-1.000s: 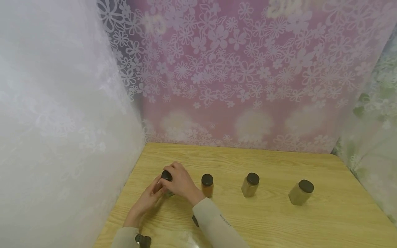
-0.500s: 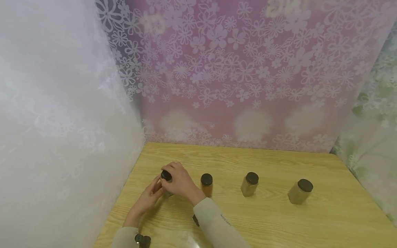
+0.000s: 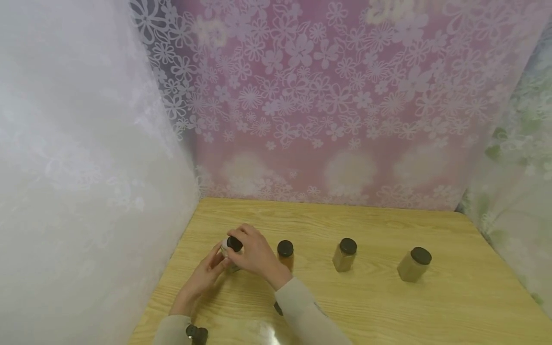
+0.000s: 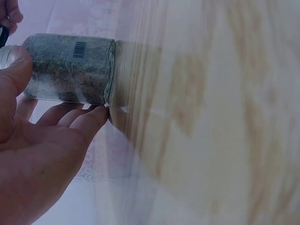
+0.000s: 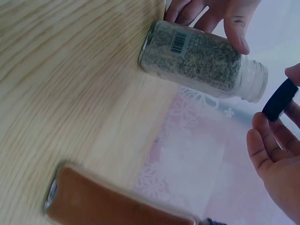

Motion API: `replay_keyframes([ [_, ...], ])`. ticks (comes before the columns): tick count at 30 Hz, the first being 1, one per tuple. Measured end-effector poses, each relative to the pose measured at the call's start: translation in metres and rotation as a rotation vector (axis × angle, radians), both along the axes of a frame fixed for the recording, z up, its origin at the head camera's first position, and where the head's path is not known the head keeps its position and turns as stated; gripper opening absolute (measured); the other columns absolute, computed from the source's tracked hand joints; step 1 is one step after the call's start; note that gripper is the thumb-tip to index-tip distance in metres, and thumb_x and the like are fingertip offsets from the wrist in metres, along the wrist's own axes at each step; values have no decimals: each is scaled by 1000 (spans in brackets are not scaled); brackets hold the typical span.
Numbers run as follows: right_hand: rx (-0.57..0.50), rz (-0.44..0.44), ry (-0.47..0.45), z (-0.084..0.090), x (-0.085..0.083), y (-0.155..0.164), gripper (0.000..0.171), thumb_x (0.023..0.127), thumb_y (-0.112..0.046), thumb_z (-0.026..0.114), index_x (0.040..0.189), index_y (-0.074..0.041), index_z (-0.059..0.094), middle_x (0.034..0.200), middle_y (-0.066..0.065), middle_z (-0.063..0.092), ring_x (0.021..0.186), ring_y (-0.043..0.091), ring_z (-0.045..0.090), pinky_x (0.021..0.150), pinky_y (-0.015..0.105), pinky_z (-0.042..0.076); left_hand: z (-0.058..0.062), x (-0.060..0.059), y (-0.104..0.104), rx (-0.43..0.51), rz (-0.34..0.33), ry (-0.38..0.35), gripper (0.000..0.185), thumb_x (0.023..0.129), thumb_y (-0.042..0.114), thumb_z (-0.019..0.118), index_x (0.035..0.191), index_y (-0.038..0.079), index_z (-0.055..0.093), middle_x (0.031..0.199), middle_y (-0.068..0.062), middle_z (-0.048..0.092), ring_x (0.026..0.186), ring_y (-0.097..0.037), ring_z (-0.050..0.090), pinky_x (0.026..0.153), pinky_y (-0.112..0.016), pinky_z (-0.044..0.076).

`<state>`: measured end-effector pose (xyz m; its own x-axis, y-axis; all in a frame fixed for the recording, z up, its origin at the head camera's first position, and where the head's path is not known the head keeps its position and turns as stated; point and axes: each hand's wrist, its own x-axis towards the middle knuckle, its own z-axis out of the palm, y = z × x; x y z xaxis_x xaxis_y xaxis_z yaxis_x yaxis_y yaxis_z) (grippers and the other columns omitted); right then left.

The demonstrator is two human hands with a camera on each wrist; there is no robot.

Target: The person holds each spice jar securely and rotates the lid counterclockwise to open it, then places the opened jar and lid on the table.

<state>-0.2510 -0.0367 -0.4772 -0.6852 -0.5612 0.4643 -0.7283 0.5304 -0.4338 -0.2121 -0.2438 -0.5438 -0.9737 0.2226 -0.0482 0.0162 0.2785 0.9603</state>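
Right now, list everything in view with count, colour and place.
Clear glass jar of flakes: 1, grey-green, table's left
Round lid: 1, black, off that jar's mouth
Black-lidded jar: 1, orange-brown, next rightward
Black-lidded jars: 2, tan, farther right
Wooden table: 1, yellow, below
Flowered sheet: 1, pink, behind
Pale sheet: 1, white, left
Leafy sheet: 1, pale green, right
Wrist devices: 2, black, at wrists
Sleeves: 2, beige, forearms
Left hand: 1, bare, holding open jar
Right hand: 1, bare, pinching lid

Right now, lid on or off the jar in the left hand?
Off. In the right wrist view, the black lid is pinched in the right hand, apart from the jar, whose neck shows bare.
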Motion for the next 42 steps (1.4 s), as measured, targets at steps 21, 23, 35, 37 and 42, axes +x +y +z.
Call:
replay_keyframes([
  [21,49,134,-306,4,31,33,33,96,-28,81,123,-13,69,111,-1,64,90,15,63,74,16,50,-2,-2,-2,-32,-26,31,68,113,29,53,170,20,18,169,-29,29,156,-54,28,121,-74,29],
  [23,62,130,-348,1,33,34,33,94,-28,83,121,-15,68,110,-3,63,92,13,64,77,17,52,-1,-2,-1,-33,-32,30,68,113,29,52,170,19,17,169,-29,28,156,-54,27,121,-74,29],
  [35,146,150,-366,-20,46,33,36,86,-26,91,110,-10,70,104,-8,70,97,8,69,86,16,55,-3,-3,-1,-34,-27,29,70,113,29,53,170,16,15,169,-31,27,156,-54,25,121,-74,29],
  [37,166,146,-359,-23,48,34,35,86,-28,91,109,-12,71,104,-10,71,99,6,69,88,17,56,-3,-3,-1,-45,-15,21,71,113,31,53,170,16,15,169,-31,27,156,-54,26,121,-73,31],
  [42,203,150,-325,-28,49,37,32,84,-32,92,106,-17,73,104,-13,74,100,4,68,91,20,56,-2,-2,0,-57,14,3,72,112,32,55,170,16,16,168,-32,28,156,-52,27,121,-71,32],
])
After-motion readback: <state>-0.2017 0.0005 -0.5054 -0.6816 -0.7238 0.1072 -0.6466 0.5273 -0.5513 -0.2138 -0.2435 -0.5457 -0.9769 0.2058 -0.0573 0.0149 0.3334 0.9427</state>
